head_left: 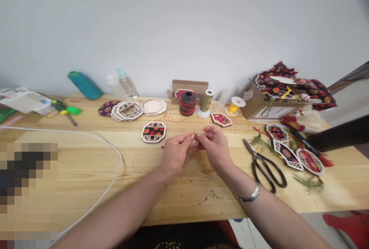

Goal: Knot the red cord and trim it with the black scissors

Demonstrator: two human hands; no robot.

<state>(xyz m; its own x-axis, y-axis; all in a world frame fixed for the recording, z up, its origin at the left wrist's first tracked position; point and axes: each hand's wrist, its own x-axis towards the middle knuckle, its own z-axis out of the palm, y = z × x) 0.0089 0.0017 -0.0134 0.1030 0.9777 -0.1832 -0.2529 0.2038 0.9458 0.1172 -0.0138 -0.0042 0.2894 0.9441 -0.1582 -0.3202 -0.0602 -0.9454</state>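
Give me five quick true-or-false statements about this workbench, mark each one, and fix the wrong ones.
1. The fingertips of the left hand and the right hand come together above the table. True.
2. The black-handled scissors lie to the left of both hands. False: they lie to the right.
3. A silver bracelet is worn on the right arm. True.
4. The teal thread cone stands upright. False: it is tilted.
5. The spool of yellow thread is to the right of the dark spool wound with red cord. True.
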